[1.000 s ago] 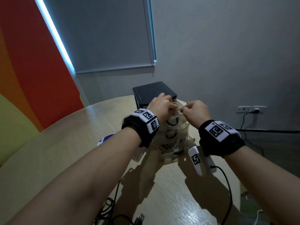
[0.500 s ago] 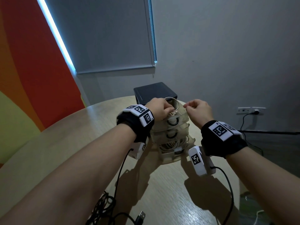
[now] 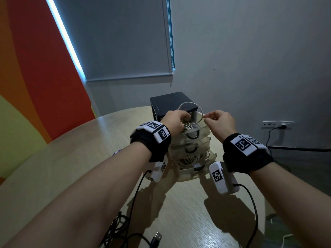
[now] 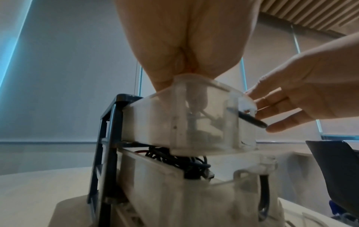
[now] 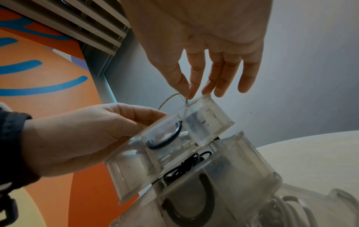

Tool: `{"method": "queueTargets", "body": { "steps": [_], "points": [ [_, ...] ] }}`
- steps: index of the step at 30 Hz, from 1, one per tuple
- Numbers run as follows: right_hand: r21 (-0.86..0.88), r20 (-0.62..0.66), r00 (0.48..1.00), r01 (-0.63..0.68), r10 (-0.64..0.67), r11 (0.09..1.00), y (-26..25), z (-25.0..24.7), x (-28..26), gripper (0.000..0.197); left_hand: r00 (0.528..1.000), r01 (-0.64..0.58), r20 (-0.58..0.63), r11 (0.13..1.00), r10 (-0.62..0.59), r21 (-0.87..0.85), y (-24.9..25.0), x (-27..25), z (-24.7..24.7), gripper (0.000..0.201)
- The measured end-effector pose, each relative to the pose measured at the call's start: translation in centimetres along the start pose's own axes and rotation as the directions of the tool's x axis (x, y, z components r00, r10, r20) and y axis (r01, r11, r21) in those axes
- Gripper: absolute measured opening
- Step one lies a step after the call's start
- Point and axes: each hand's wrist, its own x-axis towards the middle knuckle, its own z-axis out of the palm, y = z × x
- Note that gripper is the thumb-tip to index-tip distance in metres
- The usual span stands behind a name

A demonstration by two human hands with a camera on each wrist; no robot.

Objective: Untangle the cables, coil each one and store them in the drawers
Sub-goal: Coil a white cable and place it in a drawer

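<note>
A black-framed drawer unit (image 3: 170,101) stands on the table with its translucent drawers pulled out. My left hand (image 3: 176,120) reaches into the top drawer (image 3: 203,131), fingers curled on a bunched white cable. A loop of that white cable (image 3: 189,103) arcs up over the drawer. My right hand (image 3: 206,119) pinches the loop's right side between thumb and forefinger, the other fingers straight; the right wrist view shows this pinch (image 5: 187,94) just above the drawer rim (image 5: 205,98). The second drawer holds black cables (image 5: 186,167); the third holds white cables (image 3: 189,160).
A tangle of black cables (image 3: 121,235) with a USB plug (image 3: 156,237) lies on the wooden table (image 3: 71,158) near its front edge. A wall socket (image 3: 279,124) with a plugged lead is at the right. A dark chair (image 4: 338,169) stands beyond the drawers.
The hands, close together over the top drawer a second ago, have drawn apart. The white cable loop now stands higher and wider above the drawer, with my right hand further right.
</note>
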Motion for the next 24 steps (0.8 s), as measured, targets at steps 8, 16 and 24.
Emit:
{"method": "queueTargets", "body": {
  "steps": [8, 16, 24],
  "points": [
    [0.004, 0.001, 1.0, -0.009, 0.009, 1.0, 0.0, 0.1, -0.1, 0.014, 0.975, -0.065, -0.219, 0.979, 0.021, -0.194, -0.7, -0.1, -0.1, 0.046],
    [0.065, -0.019, 0.998, 0.064, -0.063, 0.996, -1.4, 0.2, 0.0, 0.019, 0.934, -0.112, -0.354, 0.979, 0.045, -0.171, -1.8, -0.3, -0.8, 0.031],
    [0.088, 0.01, 0.994, 0.112, -0.113, 0.99, -3.3, 0.8, 0.5, 0.029, 0.979, -0.041, -0.203, 0.963, -0.015, -0.268, -2.8, 0.0, -1.5, 0.032]
  ]
}}
